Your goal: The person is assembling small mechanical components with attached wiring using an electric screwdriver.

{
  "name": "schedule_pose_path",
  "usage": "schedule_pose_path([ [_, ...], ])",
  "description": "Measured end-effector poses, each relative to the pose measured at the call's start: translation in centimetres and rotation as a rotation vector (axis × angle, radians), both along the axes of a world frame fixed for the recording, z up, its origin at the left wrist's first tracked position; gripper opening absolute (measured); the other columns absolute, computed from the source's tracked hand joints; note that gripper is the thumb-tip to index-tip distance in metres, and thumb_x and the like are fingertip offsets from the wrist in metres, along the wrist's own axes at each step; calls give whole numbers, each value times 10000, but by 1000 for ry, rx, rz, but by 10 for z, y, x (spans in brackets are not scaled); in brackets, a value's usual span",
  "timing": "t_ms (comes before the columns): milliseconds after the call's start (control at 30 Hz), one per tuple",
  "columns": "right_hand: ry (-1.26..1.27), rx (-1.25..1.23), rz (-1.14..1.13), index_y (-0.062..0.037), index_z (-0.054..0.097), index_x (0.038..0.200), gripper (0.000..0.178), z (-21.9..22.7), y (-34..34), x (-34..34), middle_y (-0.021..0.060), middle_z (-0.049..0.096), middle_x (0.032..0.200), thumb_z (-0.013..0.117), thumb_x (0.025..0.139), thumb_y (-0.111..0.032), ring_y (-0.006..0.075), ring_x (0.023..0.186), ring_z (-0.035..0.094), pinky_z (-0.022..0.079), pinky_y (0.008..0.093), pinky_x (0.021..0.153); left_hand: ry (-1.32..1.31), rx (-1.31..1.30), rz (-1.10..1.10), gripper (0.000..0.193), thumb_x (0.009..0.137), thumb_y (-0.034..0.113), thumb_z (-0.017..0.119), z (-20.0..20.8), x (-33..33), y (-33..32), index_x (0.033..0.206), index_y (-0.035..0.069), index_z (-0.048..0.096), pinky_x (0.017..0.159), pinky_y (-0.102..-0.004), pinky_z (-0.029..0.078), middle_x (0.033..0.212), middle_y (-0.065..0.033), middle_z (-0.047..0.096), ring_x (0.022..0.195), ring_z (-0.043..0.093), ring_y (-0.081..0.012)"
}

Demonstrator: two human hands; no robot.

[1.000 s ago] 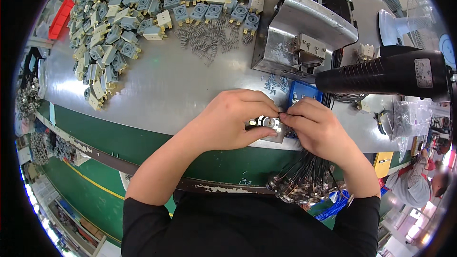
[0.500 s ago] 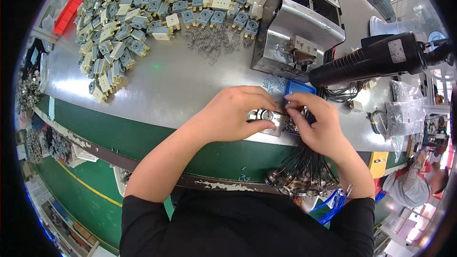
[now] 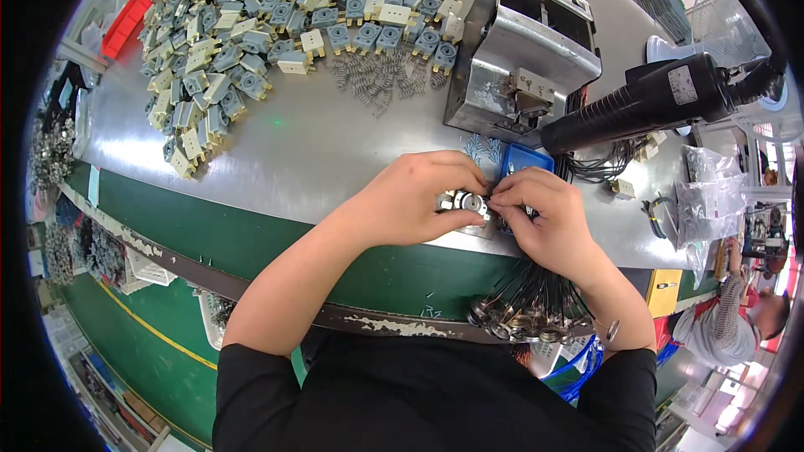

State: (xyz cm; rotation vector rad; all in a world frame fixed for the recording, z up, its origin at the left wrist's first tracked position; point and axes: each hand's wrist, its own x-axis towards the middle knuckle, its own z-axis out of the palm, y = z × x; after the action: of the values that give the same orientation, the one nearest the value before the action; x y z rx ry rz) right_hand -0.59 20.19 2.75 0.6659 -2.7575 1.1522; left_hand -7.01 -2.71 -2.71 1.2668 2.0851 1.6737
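My left hand (image 3: 416, 198) is closed on a small part with a round metal centre (image 3: 471, 202), held above a flat metal plate (image 3: 477, 231) near the bench's front edge. The fingers of my right hand (image 3: 546, 211) are pinched together at the right side of that part. Whatever lies between those fingertips is too small to make out. Right behind the right hand stands a blue tray (image 3: 525, 159), partly covered by it. Small bluish screws (image 3: 482, 149) lie scattered left of the tray.
A heap of grey-and-cream switch blocks (image 3: 276, 12) covers the far left, with loose springs (image 3: 381, 79) before it. A metal fixture (image 3: 528, 46) and a black electric screwdriver (image 3: 632, 105) stand behind my hands. Black-wired round parts (image 3: 532, 318) hang over the front edge. A person (image 3: 720, 331) sits at right.
My right hand has moved left, bringing its fingertips from the tray to the part. The left hand stays nearly where it was. The person at right has raised an arm.
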Motion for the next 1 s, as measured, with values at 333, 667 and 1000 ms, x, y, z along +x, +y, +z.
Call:
schedule_pose_path([
  [333, -25, -23, -8, 4, 734, 904, 111, -3, 0, -1, 148, 763, 940, 776, 813, 51, 309, 875, 749, 591, 376, 791, -8, -32, 0, 303, 796, 124, 890, 3, 1, 0, 1026, 5, 734, 874, -404, 591, 1096, -138, 748, 999, 737, -322],
  [667, -341, -143, -85, 27, 727, 924, 82, 16, -2, -14, 117, 753, 868, 760, 850, 20, 190, 787, 743, 578, 304, 751, 15, -49, 9, 319, 784, 128, 891, 2, 0, 0, 1040, 27, 731, 859, -412, 595, 1096, -127, 747, 985, 739, -332],
  [1000, -232, 7, -16, 9, 714, 932, 134, 16, -5, -13, 120, 744, 846, 791, 823, 23, 228, 769, 745, 566, 314, 715, 15, -47, 14, 363, 773, 153, 896, 2, -1, -1, 1064, 38, 713, 875, -420, 591, 1119, -129, 736, 1008, 730, -340],
])
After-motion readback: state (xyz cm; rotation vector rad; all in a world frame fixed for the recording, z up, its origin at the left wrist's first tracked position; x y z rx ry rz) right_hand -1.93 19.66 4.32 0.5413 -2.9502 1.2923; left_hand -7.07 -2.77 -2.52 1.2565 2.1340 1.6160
